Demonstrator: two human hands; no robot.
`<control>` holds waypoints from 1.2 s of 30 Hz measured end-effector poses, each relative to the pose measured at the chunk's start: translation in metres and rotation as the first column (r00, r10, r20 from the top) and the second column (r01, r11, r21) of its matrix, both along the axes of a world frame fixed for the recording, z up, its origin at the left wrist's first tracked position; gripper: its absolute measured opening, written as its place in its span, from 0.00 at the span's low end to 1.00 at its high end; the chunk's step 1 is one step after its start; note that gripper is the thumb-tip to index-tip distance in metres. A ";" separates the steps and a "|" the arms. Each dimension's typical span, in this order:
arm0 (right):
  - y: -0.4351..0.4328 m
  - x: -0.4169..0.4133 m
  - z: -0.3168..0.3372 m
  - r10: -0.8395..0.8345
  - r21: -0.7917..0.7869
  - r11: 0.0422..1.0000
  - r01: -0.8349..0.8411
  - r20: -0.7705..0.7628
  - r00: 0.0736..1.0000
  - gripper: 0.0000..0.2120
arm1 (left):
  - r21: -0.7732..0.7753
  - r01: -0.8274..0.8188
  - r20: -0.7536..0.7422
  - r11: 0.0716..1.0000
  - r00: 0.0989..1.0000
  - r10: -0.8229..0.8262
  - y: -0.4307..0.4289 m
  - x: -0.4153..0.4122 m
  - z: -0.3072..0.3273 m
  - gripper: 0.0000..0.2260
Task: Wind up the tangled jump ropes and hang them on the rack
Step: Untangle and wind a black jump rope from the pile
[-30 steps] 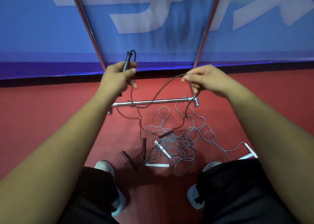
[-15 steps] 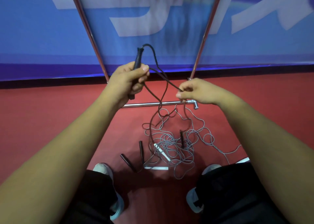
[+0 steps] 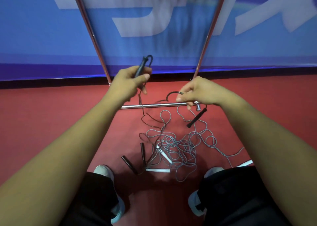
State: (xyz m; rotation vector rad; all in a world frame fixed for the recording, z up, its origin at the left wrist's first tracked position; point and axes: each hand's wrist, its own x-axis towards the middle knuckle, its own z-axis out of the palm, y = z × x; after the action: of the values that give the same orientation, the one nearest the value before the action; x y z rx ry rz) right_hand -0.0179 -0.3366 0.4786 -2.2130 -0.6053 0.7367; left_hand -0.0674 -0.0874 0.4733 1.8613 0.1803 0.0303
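My left hand (image 3: 127, 83) grips a black handle (image 3: 141, 68); my right hand (image 3: 203, 92) pinches the black cord (image 3: 174, 93). I judge winding barely begun: grey ropes (image 3: 178, 145) lie tangled on the floor (image 3: 51, 122).

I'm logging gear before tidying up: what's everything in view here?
banner: one, blue with white lettering, behind
floor: one, red, underfoot
rack: one, chrome, before the banner
black rope: one, black, from left grip to right grip
black handle: one, black, in left grip
hanging handle: one, black, below right grip
grey ropes: count unclear, grey, tangled on floor
white handles: three visible, white, in and around tangle
dark handles: two, black, floor left of tangle
shoes: two, pale, bottom
left grip: one, holds black handle
right grip: one, pinches black rope
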 end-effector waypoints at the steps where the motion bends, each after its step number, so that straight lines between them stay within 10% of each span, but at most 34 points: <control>1: 0.008 -0.005 0.008 0.019 0.010 1.000 -0.019 0.013 1.000 0.09 | -0.048 0.079 -0.022 0.996 0.997 -0.080 -0.010 -0.004 0.003 0.09; 6: 0.020 -0.016 0.030 -0.038 0.148 0.989 0.032 0.039 0.999 0.07 | 0.043 0.388 -0.087 0.921 0.919 -0.383 -0.029 -0.019 0.010 0.03; 16: -0.016 0.011 -0.022 -0.003 -0.157 0.987 0.020 0.108 0.994 0.06 | -0.530 0.138 0.118 0.837 0.989 -0.088 -0.004 -0.006 0.017 0.09; 24: -0.007 0.004 -0.002 -0.253 0.118 0.957 0.265 -0.108 0.961 0.13 | 0.103 -0.139 -0.145 0.985 0.977 0.153 0.003 0.006 -0.016 0.07; 33: 0.033 -0.017 0.012 -0.460 0.460 0.700 0.546 -0.294 0.838 0.12 | -0.588 0.170 -0.328 0.791 0.843 -0.425 -0.042 -0.022 -0.007 0.14; 36: 0.030 -0.014 0.010 -0.428 0.445 0.771 0.456 -0.168 0.888 0.09 | -0.599 0.218 -0.274 0.770 0.848 -0.453 -0.042 -0.022 -0.007 0.12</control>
State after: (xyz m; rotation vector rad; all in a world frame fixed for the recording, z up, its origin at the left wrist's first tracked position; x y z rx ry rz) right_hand -0.0323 -0.3070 0.4889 -1.7626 -0.1805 0.3489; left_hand -0.0897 -0.1294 0.4661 1.2685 0.1111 -0.6179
